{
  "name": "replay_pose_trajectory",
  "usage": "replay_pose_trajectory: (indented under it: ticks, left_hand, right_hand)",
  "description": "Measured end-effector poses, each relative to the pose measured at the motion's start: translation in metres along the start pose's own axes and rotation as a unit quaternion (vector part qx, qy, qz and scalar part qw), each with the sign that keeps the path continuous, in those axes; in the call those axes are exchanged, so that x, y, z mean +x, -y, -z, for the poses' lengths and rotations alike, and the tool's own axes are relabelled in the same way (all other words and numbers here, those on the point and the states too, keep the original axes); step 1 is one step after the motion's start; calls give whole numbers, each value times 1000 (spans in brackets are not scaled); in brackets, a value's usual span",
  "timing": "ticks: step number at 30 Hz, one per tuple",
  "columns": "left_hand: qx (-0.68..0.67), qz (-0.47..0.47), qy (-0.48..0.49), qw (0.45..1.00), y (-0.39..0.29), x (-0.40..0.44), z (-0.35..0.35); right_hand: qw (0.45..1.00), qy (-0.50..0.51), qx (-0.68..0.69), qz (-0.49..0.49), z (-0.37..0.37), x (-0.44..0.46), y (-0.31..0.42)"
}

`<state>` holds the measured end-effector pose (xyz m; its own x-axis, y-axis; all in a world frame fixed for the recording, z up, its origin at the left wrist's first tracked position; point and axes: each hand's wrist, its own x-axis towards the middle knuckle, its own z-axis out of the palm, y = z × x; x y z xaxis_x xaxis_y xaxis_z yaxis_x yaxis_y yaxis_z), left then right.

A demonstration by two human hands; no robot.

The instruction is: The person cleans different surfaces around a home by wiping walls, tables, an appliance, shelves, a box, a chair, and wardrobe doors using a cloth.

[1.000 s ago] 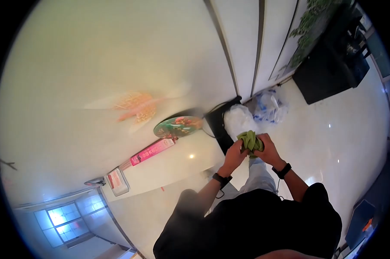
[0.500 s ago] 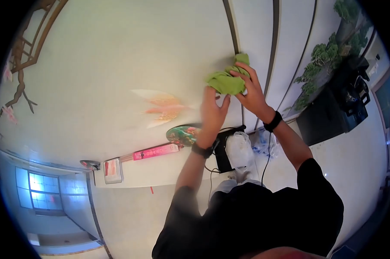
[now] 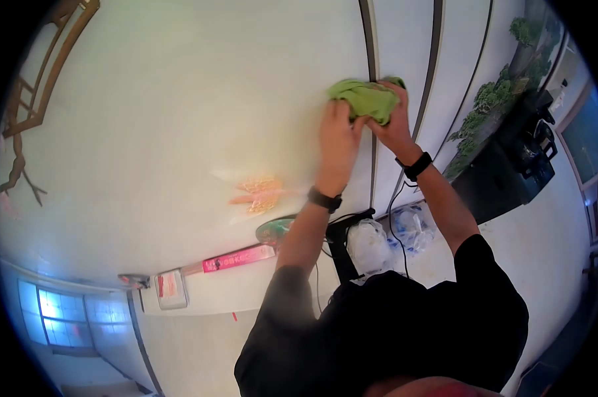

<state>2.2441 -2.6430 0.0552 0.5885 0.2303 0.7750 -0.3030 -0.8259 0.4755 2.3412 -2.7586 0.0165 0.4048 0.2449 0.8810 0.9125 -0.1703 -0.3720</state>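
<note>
A crumpled green cloth [image 3: 365, 100] lies against the pale wall panel [image 3: 246, 79], beside a dark vertical strip [image 3: 369, 40]. My left hand [image 3: 339, 142] grips its lower left part, fingers bent over the edge. On the right side, my right hand [image 3: 396, 122] has its fingers closed around the cloth, some of them hidden in its folds. Both thumbs come close together below the cloth. Each wrist wears a black band. An orange and pink fish-like picture [image 3: 256, 193] decorates the wall to the lower left of my hands.
Below the wall, a ledge holds a pink box [image 3: 239, 258], a white-rimmed tray [image 3: 171, 289] and a round green decorated plate [image 3: 272, 230]. White plastic bags [image 3: 368, 246] and loose cables lie near a black stand [image 3: 342, 248]. A black cabinet [image 3: 494, 188] stands at right.
Both hands have moved up and slightly right along the wall with the green cloth. The cloth now looks more bunched and spread sideways across the strip. The view has shifted slightly.
</note>
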Motion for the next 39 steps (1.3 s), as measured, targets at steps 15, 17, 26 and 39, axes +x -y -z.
replay_pose_trajectory:
  ticks: [15, 17, 26, 39]
  left_hand:
    - [27, 58, 30, 998, 92, -108, -6]
    - [27, 63, 6, 998, 96, -113, 14]
    - [-45, 30, -69, 996, 57, -36, 39]
    - [-58, 94, -8, 994, -29, 7, -117]
  right_hand:
    - [994, 76, 4, -80, -62, -101, -4]
    - [993, 120, 15, -9, -66, -84, 17]
    - [987, 115, -5, 114, -38, 8, 29]
    - [994, 67, 11, 82, 83, 11, -113]
